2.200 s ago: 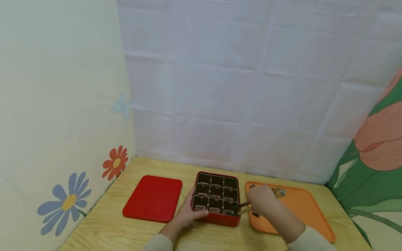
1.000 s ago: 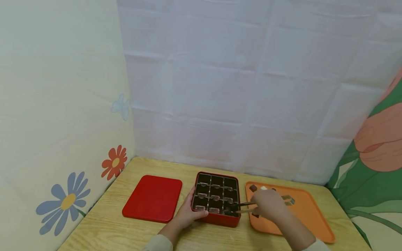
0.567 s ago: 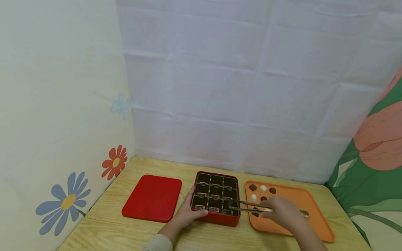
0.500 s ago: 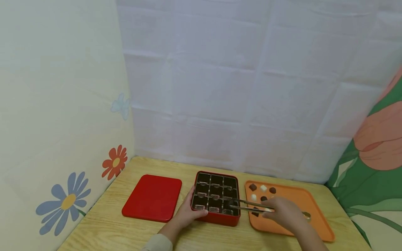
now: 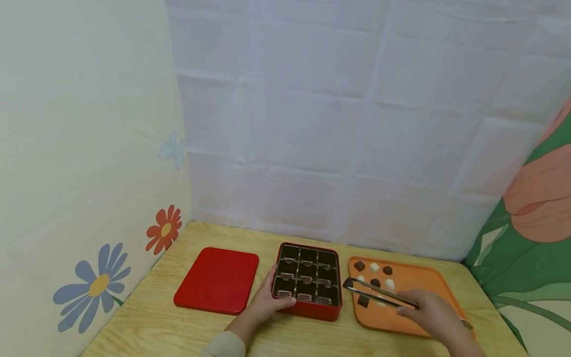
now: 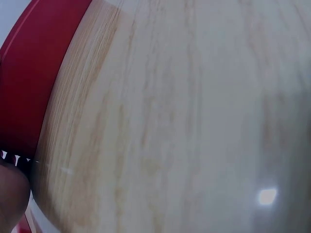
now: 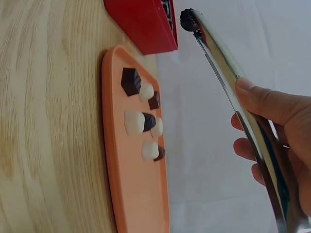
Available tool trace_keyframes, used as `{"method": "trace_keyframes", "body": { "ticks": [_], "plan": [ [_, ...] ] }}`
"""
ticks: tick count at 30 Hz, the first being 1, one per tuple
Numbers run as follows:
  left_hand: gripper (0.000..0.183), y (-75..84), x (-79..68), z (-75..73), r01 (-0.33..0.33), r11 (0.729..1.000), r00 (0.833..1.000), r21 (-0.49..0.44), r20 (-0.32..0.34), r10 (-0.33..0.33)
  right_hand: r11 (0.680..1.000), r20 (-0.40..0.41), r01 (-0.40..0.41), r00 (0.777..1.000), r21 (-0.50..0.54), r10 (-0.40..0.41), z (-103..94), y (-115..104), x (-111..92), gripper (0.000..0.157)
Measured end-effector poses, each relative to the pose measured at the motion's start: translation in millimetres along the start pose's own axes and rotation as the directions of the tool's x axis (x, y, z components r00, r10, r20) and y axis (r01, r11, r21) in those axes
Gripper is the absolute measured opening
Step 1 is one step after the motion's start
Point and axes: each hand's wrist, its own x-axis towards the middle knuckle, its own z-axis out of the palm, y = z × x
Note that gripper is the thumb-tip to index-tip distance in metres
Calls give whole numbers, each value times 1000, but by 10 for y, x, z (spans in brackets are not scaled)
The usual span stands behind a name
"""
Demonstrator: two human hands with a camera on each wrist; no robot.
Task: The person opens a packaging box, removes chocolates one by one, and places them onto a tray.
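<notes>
My left hand (image 5: 264, 303) grips the near left corner of a red box (image 5: 314, 311), its thumb along the front rim. Inside the box is a dark insert divided into several square compartments. With the right hand (image 5: 430, 312) I hold metal tongs (image 5: 383, 293) over the orange tray, their tips pointing left towards the box. A dark chocolate (image 7: 186, 19) is pinched between the tong tips, raised between box and tray. On the orange tray (image 5: 424, 282) sit several dark and white chocolates, among them a dark square chocolate (image 7: 130, 81) near the box.
A flat red lid (image 5: 217, 281) lies on the wooden table (image 5: 267, 342) left of the box. A white cloth (image 5: 276, 124) hangs behind the table, with flower-printed sheets at the left and right.
My right hand has drawn the tongs out of the box's near right compartment and back to the right, with the dark chocolate at their tips. The left hand stays on the box.
</notes>
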Motion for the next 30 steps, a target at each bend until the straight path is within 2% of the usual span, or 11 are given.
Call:
{"method": "trace_keyframes", "body": {
  "ticks": [9, 15, 21, 30],
  "plan": [
    [111, -18, 20, -1, -6, 1000, 1000, 5, 2, 6, 1000, 1, -26, 1000, -15, 26, -90, 322, -102, 61],
    [110, 9, 9, 0, -3, 1000, 1000, 14, 5, 3, 994, 40, -97, 994, -41, 99, -140, 512, -143, 69],
    [110, -5, 10, 9, -13, 1000, 1000, 22, -5, 13, 989, 52, -134, 989, -63, 137, -131, 678, -150, 75],
    [111, -25, 21, 13, -14, 1000, 1000, 17, -9, 14, 985, 50, -124, 990, -118, 131, -99, 893, -134, 70]
  ]
}}
